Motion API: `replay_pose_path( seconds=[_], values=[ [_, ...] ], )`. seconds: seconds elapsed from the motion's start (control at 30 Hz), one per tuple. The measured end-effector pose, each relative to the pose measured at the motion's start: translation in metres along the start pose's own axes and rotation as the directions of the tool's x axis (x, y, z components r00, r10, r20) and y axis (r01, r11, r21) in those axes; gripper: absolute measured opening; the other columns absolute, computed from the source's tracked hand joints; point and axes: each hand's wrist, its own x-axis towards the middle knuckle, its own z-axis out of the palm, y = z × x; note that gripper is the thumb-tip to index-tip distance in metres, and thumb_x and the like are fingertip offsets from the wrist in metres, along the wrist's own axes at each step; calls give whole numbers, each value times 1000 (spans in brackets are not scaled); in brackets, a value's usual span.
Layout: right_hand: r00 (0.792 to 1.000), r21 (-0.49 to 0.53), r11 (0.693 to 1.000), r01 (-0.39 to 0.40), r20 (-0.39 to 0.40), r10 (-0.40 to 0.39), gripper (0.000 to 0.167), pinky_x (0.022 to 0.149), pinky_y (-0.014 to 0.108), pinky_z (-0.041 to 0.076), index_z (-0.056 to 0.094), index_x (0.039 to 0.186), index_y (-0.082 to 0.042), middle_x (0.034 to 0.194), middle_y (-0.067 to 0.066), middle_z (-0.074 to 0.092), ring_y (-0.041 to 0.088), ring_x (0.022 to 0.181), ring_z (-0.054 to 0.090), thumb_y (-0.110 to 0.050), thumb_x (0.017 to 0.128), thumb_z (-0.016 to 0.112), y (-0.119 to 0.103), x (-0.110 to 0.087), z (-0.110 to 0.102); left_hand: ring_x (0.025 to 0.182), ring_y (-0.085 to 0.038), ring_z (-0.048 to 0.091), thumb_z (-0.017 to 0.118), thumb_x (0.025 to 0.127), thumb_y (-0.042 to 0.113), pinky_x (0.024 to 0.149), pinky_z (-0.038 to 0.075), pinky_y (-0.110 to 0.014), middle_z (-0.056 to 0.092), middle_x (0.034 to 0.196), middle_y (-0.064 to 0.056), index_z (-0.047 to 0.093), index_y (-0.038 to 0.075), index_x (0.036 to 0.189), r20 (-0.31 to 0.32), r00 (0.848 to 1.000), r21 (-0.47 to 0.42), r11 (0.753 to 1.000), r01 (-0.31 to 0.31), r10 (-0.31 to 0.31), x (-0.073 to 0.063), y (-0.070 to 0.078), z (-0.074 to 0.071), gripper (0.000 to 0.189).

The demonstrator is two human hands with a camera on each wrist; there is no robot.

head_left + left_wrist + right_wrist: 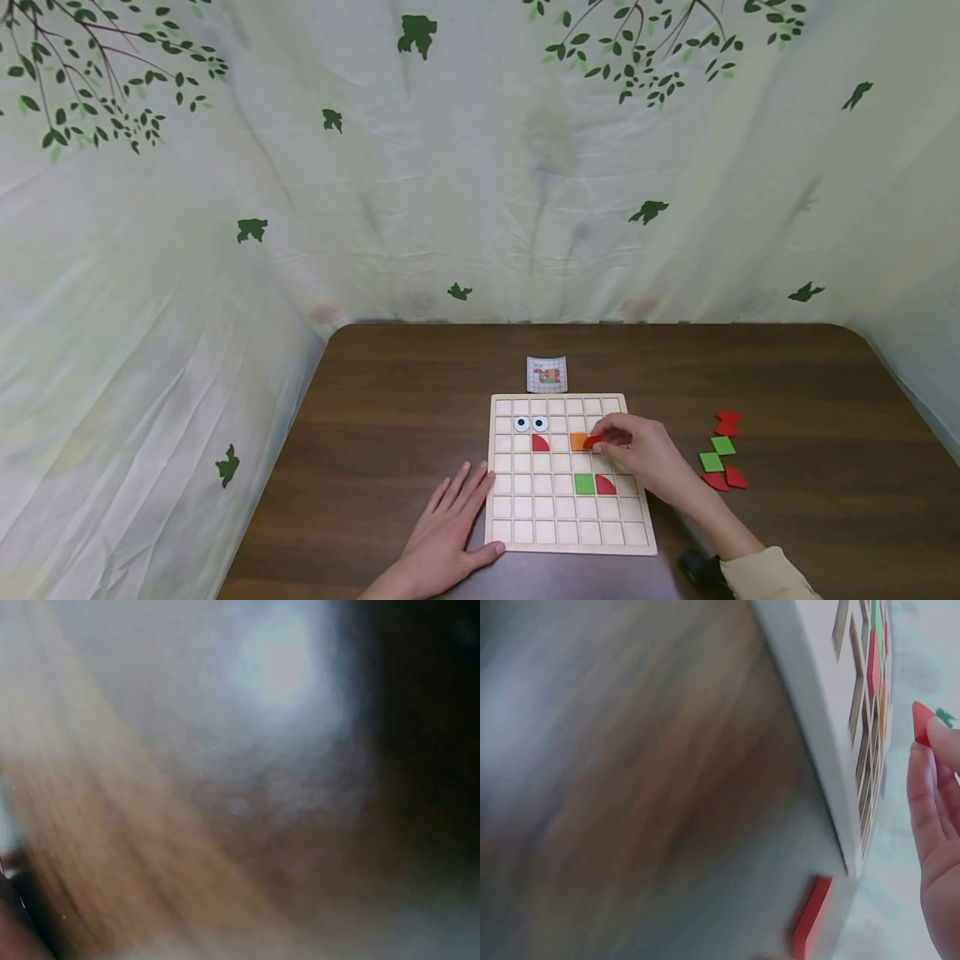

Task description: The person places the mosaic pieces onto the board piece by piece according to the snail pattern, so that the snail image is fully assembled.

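Between thumb and fingers, my right hand (641, 446) pinches a small red piece (922, 721) with a curved edge. It is over the right side of a pale wooden grid board (543, 507), beside an orange square (577, 442). Two round eye pieces (521, 424) sit in the upper left cells, with a red quarter-circle (540, 443) below them. Lower on the board, a green square (584, 484) lies next to another red quarter-circle (605, 485). My left hand (446, 533) lies with fingers extended, touching the board's left edge and lower left corner.
A small picture card (547, 375) lies behind the board. Right of the board, several loose red pieces (735, 477) and two green squares (723, 446) lie on the brown table (405, 417). A leaf-patterned curtain (480, 167) hangs behind. The left wrist view is blurred.
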Motion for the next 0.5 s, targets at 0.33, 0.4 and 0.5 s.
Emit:
replay_pose_path(
  seconds=[0.33,0.4,0.5],
  values=[
    [999,-13,999,-42,21,42,17,73,26,54,72,91,-20,88,-11,68,9,77,62,-8,82,80,-10,19,19,149,-24,12,49,91,68,114,10,-45,19,163,1,25,18,157,12,1000,-8,1000,8,-8,0,0,0,87],
    [999,-33,999,-31,32,32,17,73,26,54,73,90,-20,87,-12,67,8,77,61,-8,82,80,-12,22,22,149,-24,12,48,91,68,114,11,-45,19,163,1,25,18,158,19,1000,-6,1000,11,-11,1,0,0,87],
    [999,-71,997,-25,42,28,15,71,27,53,73,88,-22,84,-14,66,8,76,59,-10,83,79,-13,26,26,149,-23,11,47,91,69,114,11,-46,18,163,2,24,19,158,32,999,-7,1000,20,-20,1,0,0,87]
  ],
)
